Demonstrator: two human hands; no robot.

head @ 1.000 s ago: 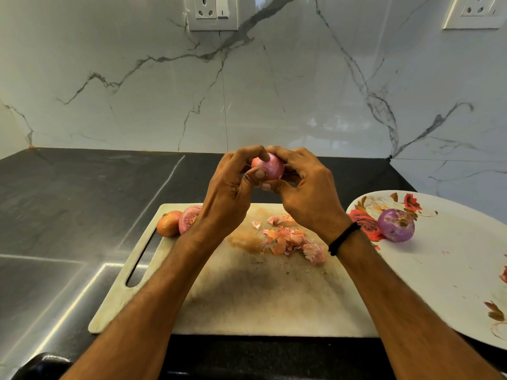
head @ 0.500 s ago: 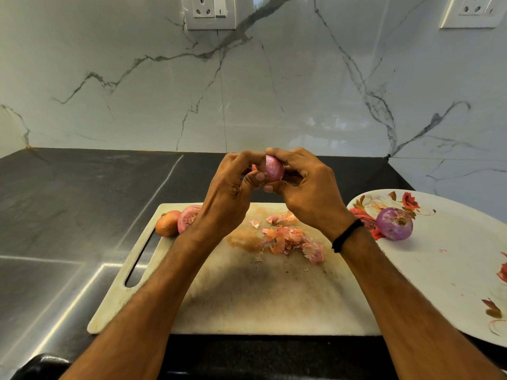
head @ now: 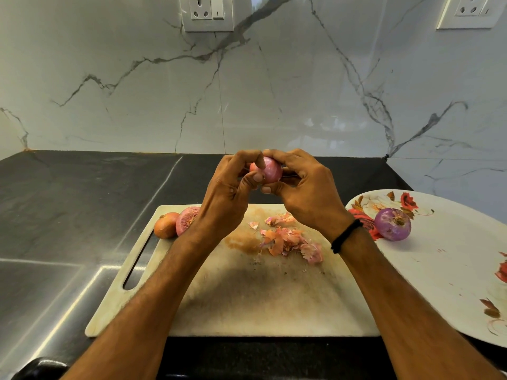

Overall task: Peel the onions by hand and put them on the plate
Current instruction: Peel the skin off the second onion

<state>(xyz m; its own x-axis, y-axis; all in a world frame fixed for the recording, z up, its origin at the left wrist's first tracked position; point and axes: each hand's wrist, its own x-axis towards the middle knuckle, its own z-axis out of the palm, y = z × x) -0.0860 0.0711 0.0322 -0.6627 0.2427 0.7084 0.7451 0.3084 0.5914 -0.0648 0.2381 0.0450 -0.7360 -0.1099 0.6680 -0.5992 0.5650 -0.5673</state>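
The left hand [head: 227,193] and right hand [head: 304,187] met above the worktop [head: 68,201], each grip curled tight around the held onion [head: 270,170], thumbs pressed against its pink skin. Beneath them the cutting board [head: 260,303] lay along the worktop's front edge. Loose peel scraps [head: 288,238] lay on the board's far half. Toward the board's far left corner an orange onion [head: 165,225] touched a pink-skinned onion [head: 188,219], both unpeeled. By the worktop's right edge the flowered plate [head: 452,256] carried one peeled onion [head: 393,224], purple, near its far rim.
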